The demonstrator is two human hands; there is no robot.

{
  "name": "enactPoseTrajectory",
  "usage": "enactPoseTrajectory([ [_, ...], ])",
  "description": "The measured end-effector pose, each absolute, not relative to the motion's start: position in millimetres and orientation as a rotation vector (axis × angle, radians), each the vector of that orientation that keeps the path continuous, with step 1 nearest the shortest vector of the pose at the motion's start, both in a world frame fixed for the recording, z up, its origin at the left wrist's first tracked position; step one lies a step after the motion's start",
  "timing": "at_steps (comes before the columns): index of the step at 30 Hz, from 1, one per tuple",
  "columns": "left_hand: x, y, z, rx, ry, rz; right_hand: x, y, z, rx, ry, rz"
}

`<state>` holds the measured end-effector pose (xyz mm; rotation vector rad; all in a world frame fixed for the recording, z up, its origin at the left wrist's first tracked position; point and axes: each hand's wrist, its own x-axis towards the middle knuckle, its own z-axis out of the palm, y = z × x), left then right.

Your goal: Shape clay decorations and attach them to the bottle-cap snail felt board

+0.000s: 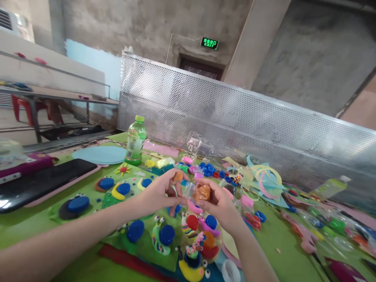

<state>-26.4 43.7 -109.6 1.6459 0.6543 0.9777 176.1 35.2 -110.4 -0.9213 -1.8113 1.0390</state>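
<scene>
A clear plastic packet of orange-brown modelling clay is gripped in my right hand, over the middle of the table. My left hand is closed beside it, pinching a small lump of orange-brown clay. The packet's clear open end lies between the two hands. Below them are clay snails with bottle-cap shells: a green snail, a yellow snail and a pink-purple one. More snails, including a dark one with a blue cap, sit left of my left forearm on green sheets.
A green drink bottle stands at the back left, near a black phone. Loose blue caps and paper scraps lie behind my hands. Pink scissors lie at right. A perforated metal panel borders the table's back.
</scene>
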Motion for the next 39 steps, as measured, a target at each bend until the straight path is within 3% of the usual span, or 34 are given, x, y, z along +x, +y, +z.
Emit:
enactPoseTrajectory([
  [23, -27, 57, -119, 1.790, 0.770, 0.919, 183, 50, -120, -0.884, -1.396, 1.166],
  [39, -28, 56, -114, 1.771, 0.814, 0.930, 194, 55, -118, -1.086, -1.273, 1.140],
])
